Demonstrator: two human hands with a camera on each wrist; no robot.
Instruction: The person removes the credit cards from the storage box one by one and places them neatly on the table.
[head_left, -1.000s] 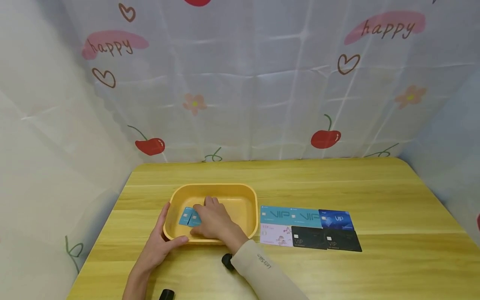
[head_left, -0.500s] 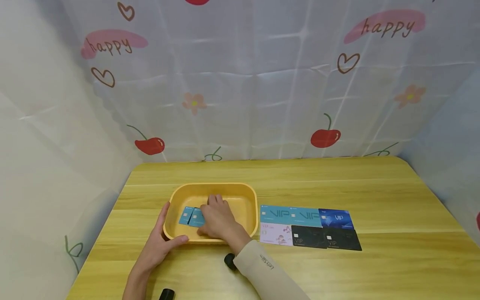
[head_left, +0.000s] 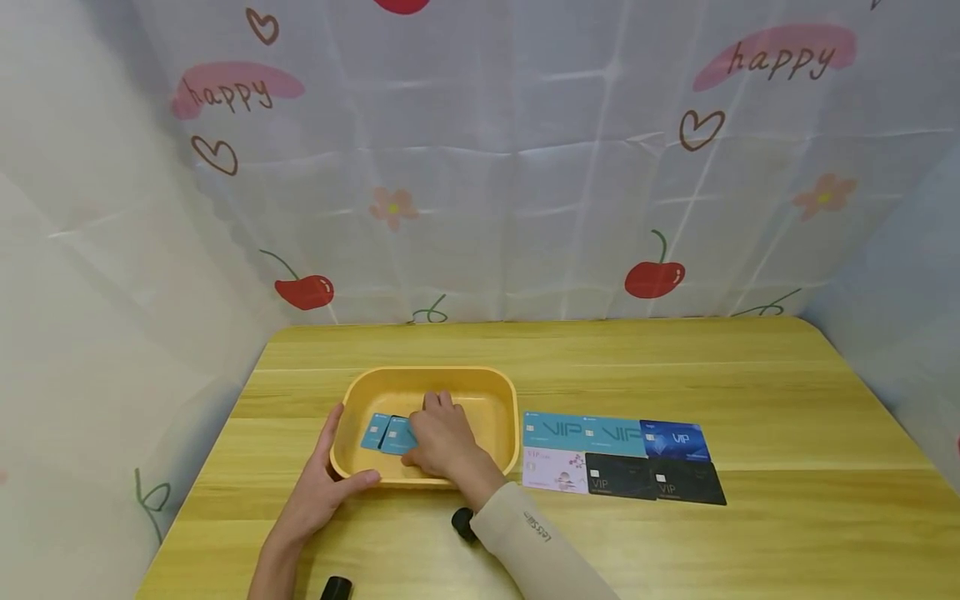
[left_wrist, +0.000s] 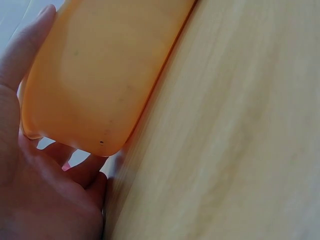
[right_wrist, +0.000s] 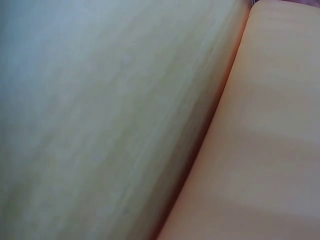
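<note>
I see the left hand gripping the left end of the yellow, rounded plastic tray. Right of the tray lie six rectangular printed cards; inside, the right hand bends over light-blue rectangular cards, its hold unclear to me.

One blue card in the yellow tray is partly covered by the right hand; whether it is gripped cannot be told. Fine print on the six cards alongside is too small to be read. The tray is cropped in both wrist views, where the table is blurred. A black object is cut off below.
</note>
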